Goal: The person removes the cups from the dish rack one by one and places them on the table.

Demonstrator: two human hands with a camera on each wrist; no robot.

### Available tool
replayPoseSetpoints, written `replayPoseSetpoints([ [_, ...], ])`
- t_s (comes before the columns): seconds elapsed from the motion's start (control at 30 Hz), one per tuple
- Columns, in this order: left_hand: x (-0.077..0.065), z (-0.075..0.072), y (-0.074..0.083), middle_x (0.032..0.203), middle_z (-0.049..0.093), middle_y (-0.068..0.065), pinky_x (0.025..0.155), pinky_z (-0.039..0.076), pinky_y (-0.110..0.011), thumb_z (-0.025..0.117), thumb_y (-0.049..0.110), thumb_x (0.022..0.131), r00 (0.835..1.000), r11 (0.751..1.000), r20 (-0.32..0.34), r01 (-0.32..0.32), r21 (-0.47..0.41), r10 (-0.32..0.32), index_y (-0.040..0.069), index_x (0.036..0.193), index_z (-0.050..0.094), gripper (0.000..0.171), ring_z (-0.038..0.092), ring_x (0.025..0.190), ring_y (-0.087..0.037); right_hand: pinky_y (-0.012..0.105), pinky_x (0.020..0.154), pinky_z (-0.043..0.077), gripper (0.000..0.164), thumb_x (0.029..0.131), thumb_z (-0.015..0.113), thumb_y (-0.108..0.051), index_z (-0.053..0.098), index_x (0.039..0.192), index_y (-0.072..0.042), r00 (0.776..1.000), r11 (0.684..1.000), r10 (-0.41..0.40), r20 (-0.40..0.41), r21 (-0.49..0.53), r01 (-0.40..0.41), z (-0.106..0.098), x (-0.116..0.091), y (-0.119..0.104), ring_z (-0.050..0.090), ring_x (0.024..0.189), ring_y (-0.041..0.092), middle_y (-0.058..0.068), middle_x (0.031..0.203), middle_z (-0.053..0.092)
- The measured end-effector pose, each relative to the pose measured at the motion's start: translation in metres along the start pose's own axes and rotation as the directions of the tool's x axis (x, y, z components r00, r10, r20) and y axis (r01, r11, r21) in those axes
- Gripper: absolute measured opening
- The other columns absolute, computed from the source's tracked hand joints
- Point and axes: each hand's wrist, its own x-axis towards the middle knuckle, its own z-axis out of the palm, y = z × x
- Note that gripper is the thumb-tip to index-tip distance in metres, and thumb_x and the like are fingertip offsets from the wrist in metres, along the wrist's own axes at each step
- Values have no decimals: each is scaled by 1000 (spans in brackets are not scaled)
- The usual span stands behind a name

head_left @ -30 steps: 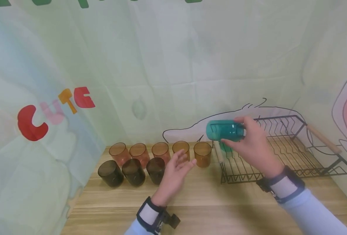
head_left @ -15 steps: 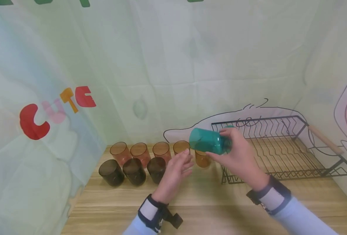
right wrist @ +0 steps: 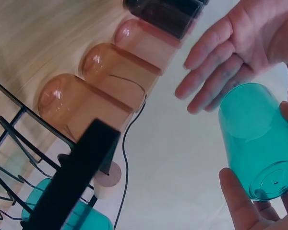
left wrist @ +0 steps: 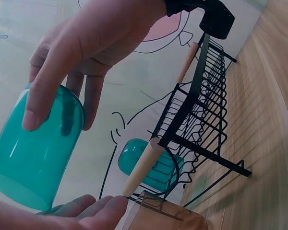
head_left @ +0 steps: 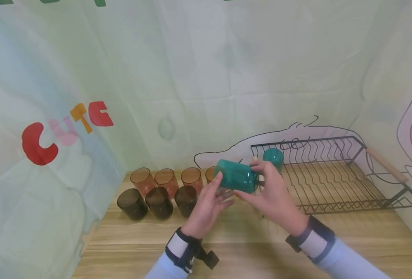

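A teal drinking glass is tipped on its side above the table, its mouth toward the left and its base toward the right. My right hand pinches it near the base between thumb and fingers. At the mouth end is my left hand, palm up, fingers loosely extended, thumb right at the rim. The right wrist view shows the left palm relaxed beside the glass. Another teal glass stands upside down in the left end of the black wire dish rack.
Three dark smoky glasses stand in a front row at the left. Behind them run pink glasses, then amber glasses, partly covered by the held glass in the head view. The rack has wooden handles. A printed cloth hangs behind.
My right hand has brought the teal glass leftward and down from the rack to my left hand. The left hand has turned palm up and its thumb now meets the glass's mouth end.
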Motion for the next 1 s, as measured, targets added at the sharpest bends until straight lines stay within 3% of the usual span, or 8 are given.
replayPoseSetpoints([
  [0.13,0,0,1,138,48,-9,104,41,-49,43,58,92,1000,1000,-6,4,-11,-4,20,140,36,62,51,125,-28,34,92,52,83,59,89,-30,42,122,-4,1000,1000,-24,-2,-3,24,2,-2,0,47,127,29,11,132,50],
  [0.37,0,0,-1,134,49,-13,104,43,-46,46,54,92,1000,1000,-21,1,-15,-1,13,137,39,61,53,121,-28,26,78,57,78,61,87,-31,42,120,-5,999,999,-14,40,48,12,4,-6,1,53,117,24,9,129,51],
  [0.67,1,0,0,133,50,-11,104,43,-45,47,48,94,998,998,-11,-56,6,56,11,134,43,55,53,122,-26,23,77,56,80,62,87,-30,41,123,-7,998,998,-24,50,62,21,3,-8,5,55,113,20,8,126,51],
  [1.0,3,3,3,135,46,-9,102,43,-48,57,46,89,995,995,-61,-73,73,78,10,134,40,60,52,123,-24,22,75,57,79,63,86,-30,43,126,-10,996,998,-36,83,50,32,2,-8,9,56,110,16,3,125,49],
])
